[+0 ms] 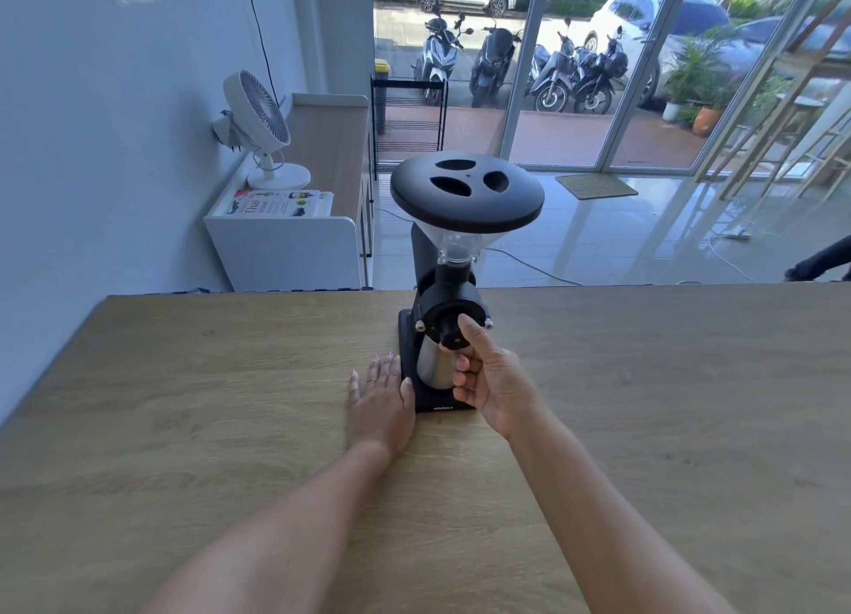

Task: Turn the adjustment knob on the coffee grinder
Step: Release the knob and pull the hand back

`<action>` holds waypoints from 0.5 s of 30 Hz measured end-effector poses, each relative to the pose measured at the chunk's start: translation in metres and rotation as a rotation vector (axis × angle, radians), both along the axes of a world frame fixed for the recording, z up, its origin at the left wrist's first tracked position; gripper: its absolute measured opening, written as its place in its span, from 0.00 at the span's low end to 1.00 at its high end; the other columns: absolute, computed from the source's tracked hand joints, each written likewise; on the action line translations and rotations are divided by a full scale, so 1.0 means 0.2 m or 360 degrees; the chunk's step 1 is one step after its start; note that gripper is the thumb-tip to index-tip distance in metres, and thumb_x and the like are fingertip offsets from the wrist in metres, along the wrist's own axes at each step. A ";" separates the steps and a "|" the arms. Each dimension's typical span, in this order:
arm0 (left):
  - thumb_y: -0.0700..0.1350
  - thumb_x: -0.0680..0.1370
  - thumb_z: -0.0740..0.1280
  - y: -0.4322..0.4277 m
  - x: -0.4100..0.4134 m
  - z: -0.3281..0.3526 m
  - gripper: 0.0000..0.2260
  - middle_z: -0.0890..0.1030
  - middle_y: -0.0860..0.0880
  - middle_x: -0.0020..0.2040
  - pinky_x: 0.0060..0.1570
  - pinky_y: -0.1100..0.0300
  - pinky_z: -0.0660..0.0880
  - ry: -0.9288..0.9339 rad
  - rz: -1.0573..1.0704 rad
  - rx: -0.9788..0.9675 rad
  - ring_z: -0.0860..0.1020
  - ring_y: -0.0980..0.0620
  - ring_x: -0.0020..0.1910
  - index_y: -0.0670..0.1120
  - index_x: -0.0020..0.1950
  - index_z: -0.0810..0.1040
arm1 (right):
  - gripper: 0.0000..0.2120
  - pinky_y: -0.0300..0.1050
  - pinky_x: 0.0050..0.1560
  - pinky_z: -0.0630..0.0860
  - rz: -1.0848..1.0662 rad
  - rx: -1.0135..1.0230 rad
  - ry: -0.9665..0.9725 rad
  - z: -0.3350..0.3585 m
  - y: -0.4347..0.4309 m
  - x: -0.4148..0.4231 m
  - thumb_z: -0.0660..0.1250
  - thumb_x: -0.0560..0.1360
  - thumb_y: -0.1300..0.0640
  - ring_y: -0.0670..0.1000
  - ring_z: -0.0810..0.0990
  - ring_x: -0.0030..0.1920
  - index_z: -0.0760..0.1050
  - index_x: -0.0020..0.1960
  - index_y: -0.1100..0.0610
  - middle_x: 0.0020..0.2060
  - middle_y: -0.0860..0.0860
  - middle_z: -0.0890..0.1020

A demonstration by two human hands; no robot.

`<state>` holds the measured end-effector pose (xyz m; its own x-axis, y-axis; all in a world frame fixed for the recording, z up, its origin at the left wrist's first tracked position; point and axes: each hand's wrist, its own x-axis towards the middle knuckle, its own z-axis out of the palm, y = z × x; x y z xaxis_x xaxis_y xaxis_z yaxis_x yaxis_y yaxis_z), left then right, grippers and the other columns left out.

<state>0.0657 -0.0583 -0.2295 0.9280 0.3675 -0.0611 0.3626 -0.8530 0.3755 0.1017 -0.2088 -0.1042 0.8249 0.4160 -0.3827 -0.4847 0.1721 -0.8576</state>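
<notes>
With the coffee grinder (pixel 444 291) mid-bench, right hand (pixel 490 376) fingers (pixel 469 326) pinch its front adjustment knob (pixel 450 332), left hand (pixel 381 399) flat and open beside the base; turning seems underway, extent unclear.

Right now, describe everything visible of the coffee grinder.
The coffee grinder stands upright on the wooden table, matte black, with a wide lid with three openings over a clear funnel hopper. A steel cup sits on its base. The right hand pinches the front adjustment knob; the left hand rests flat beside the base.
</notes>
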 end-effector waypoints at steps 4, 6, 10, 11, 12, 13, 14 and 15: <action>0.53 0.83 0.40 0.01 0.00 0.01 0.25 0.47 0.54 0.81 0.77 0.47 0.38 0.0042 -0.0022 -0.0051 0.41 0.56 0.78 0.49 0.80 0.44 | 0.25 0.40 0.28 0.71 -0.0008 -0.0058 -0.0031 0.02 -0.01 0.00 0.75 0.67 0.39 0.47 0.71 0.27 0.79 0.50 0.59 0.28 0.49 0.72; 0.54 0.83 0.40 0.01 0.00 0.01 0.25 0.45 0.54 0.81 0.76 0.47 0.37 0.0066 -0.0023 -0.0099 0.40 0.56 0.78 0.50 0.80 0.44 | 0.26 0.41 0.29 0.71 -0.0049 -0.0052 -0.0059 0.00 -0.01 -0.01 0.75 0.66 0.37 0.48 0.71 0.27 0.80 0.50 0.59 0.28 0.49 0.73; 0.57 0.83 0.41 0.00 -0.05 0.02 0.26 0.43 0.54 0.80 0.76 0.48 0.35 0.0107 -0.0037 -0.0120 0.38 0.55 0.78 0.50 0.80 0.45 | 0.25 0.44 0.31 0.71 -0.0281 -0.0054 -0.0134 -0.09 -0.02 -0.06 0.69 0.74 0.39 0.49 0.72 0.27 0.83 0.49 0.62 0.27 0.49 0.72; 0.57 0.83 0.41 0.00 -0.08 0.02 0.26 0.43 0.54 0.80 0.76 0.48 0.35 0.0111 -0.0041 -0.0104 0.38 0.54 0.78 0.50 0.80 0.45 | 0.24 0.44 0.31 0.70 -0.0353 -0.0095 -0.0146 -0.11 -0.03 -0.08 0.67 0.76 0.41 0.49 0.72 0.27 0.83 0.49 0.63 0.26 0.49 0.72; 0.57 0.83 0.41 -0.01 -0.09 0.02 0.26 0.43 0.54 0.80 0.76 0.48 0.35 0.0113 -0.0044 -0.0091 0.38 0.54 0.78 0.50 0.80 0.45 | 0.22 0.43 0.30 0.69 -0.0404 -0.0173 -0.0168 -0.15 -0.04 -0.10 0.66 0.77 0.43 0.49 0.72 0.26 0.83 0.48 0.63 0.26 0.49 0.72; 0.57 0.83 0.41 -0.01 -0.12 0.01 0.26 0.43 0.54 0.80 0.76 0.48 0.35 0.0119 -0.0050 -0.0067 0.38 0.54 0.78 0.51 0.80 0.44 | 0.19 0.43 0.31 0.69 -0.0430 -0.0276 -0.0207 -0.18 -0.05 -0.12 0.66 0.78 0.47 0.49 0.72 0.27 0.82 0.46 0.63 0.26 0.49 0.72; 0.57 0.83 0.41 -0.01 -0.15 0.01 0.26 0.42 0.54 0.80 0.76 0.48 0.35 0.0117 -0.0057 -0.0038 0.38 0.53 0.78 0.51 0.80 0.44 | 0.16 0.44 0.31 0.70 -0.0430 -0.0416 -0.0268 -0.22 -0.06 -0.15 0.66 0.78 0.50 0.50 0.72 0.28 0.82 0.43 0.62 0.26 0.50 0.73; 0.57 0.83 0.42 -0.02 -0.19 0.00 0.25 0.42 0.53 0.80 0.76 0.47 0.35 0.0121 -0.0070 0.0012 0.38 0.53 0.78 0.52 0.80 0.44 | 0.13 0.46 0.33 0.71 -0.0403 -0.0592 -0.0363 -0.27 -0.07 -0.17 0.66 0.77 0.52 0.52 0.73 0.31 0.80 0.41 0.61 0.27 0.51 0.75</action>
<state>0.0277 -0.0621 -0.2296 0.9360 0.3273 -0.1296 0.3520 -0.8714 0.3417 0.0683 -0.2228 -0.1575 0.9623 0.0615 -0.2651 -0.2602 -0.0775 -0.9624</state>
